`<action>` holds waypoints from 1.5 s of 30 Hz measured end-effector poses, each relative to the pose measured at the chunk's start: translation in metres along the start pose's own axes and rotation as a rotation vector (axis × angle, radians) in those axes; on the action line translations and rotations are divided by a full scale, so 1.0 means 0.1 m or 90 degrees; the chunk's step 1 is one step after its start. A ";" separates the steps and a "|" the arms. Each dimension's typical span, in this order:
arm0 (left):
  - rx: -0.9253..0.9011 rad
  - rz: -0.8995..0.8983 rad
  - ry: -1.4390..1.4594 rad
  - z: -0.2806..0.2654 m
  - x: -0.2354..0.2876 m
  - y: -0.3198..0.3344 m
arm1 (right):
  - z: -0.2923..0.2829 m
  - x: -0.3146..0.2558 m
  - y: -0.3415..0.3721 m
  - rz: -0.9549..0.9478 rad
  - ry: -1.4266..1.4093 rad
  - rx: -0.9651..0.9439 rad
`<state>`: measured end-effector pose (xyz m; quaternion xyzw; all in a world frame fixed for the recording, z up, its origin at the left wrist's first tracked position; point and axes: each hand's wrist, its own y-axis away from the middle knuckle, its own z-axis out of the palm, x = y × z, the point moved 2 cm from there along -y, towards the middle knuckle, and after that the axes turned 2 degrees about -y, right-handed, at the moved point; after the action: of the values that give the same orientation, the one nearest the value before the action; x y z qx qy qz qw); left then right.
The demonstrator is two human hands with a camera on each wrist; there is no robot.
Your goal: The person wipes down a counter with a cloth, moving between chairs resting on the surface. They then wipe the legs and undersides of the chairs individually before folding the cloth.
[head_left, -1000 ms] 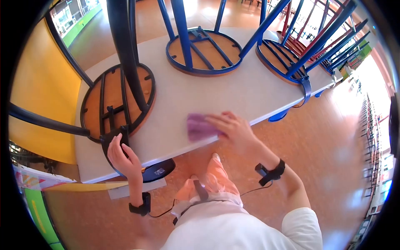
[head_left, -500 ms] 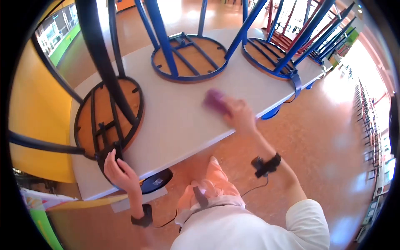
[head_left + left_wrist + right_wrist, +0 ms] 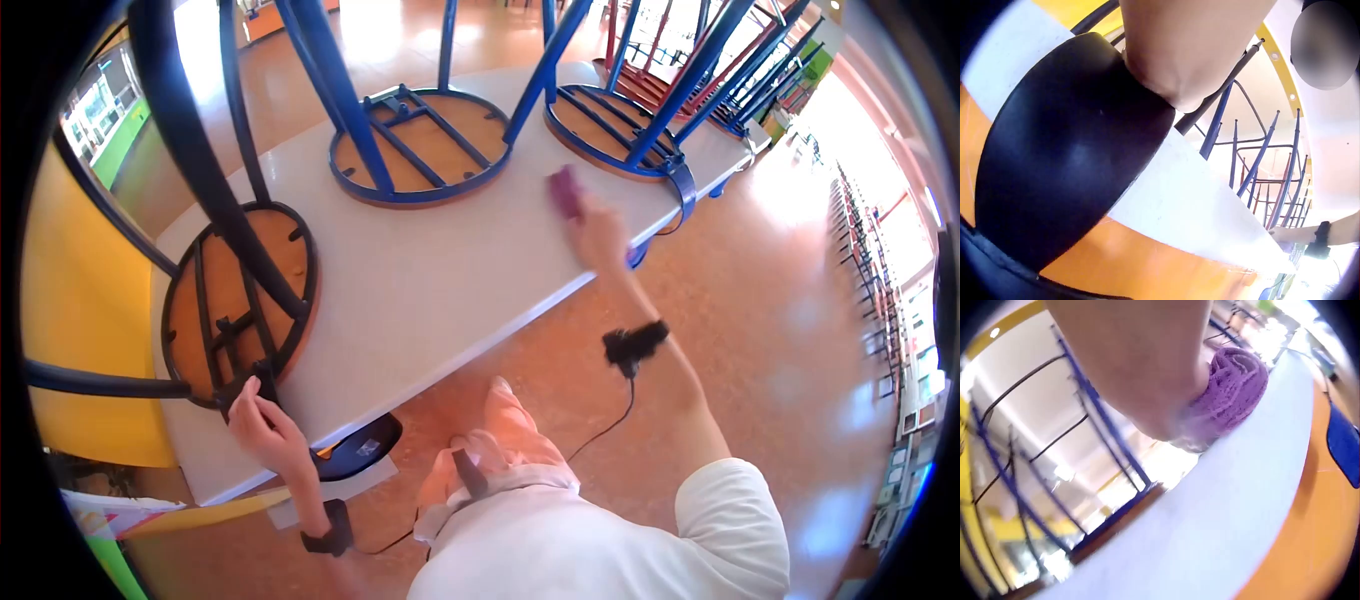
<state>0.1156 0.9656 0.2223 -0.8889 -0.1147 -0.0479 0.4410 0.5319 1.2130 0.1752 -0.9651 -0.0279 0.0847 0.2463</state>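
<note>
My right hand (image 3: 600, 238) holds a bunched purple cloth (image 3: 565, 192) against the pale tabletop (image 3: 430, 280), near the right-hand blue stool-like chair. In the right wrist view the cloth (image 3: 1238, 387) is folded into a thick roll under the fingers. My left hand (image 3: 268, 432) rests with fairly straight fingers on the dark bracket of a black-framed chair (image 3: 285, 240), upside down at the table's left end. That chair's black backrest (image 3: 1072, 150) hangs beyond the table edge, large in the left wrist view.
Two blue-framed chairs stand inverted on the tabletop, a middle one (image 3: 470, 130) and a right one (image 3: 600, 135), legs upward. Red-framed chair legs rise farther back. A yellow panel (image 3: 90, 330) flanks the left end. Orange floor (image 3: 700, 290) stretches along the right.
My right hand has swept the purple cloth away from the front edge, forward and to the right. The left hand has stayed on the black chair while the head view has shifted right.
</note>
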 end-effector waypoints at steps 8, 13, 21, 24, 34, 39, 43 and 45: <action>-0.003 -0.001 0.031 0.03 -0.11 0.06 | -0.62 -0.57 0.56 -0.168 -0.229 -0.247; 0.001 0.002 0.039 0.02 -0.09 0.04 | -0.26 0.88 -0.14 0.183 0.067 -0.029; 0.004 0.009 0.020 0.07 -0.17 0.11 | -0.12 0.44 0.16 0.065 0.082 0.032; -0.007 0.008 0.015 0.06 -0.17 0.10 | -0.22 -0.52 0.64 -0.171 0.014 0.009; -0.002 0.005 0.034 0.07 -0.20 0.11 | -0.33 0.38 0.11 0.078 -0.108 -0.156; 0.014 -0.002 0.022 0.02 -0.04 0.05 | -0.14 1.52 -0.25 0.188 -0.059 0.051; 0.028 0.007 -0.004 0.03 -0.04 0.04 | -0.15 0.84 0.00 0.159 0.071 0.020; 0.018 -0.018 0.006 0.05 -0.06 0.05 | -0.30 0.29 0.21 0.080 -0.021 -0.008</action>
<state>0.1107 0.9654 0.2145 -0.8807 -0.1262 -0.0566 0.4531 0.5659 1.1837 0.1868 -0.9650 0.0285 0.1156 0.2336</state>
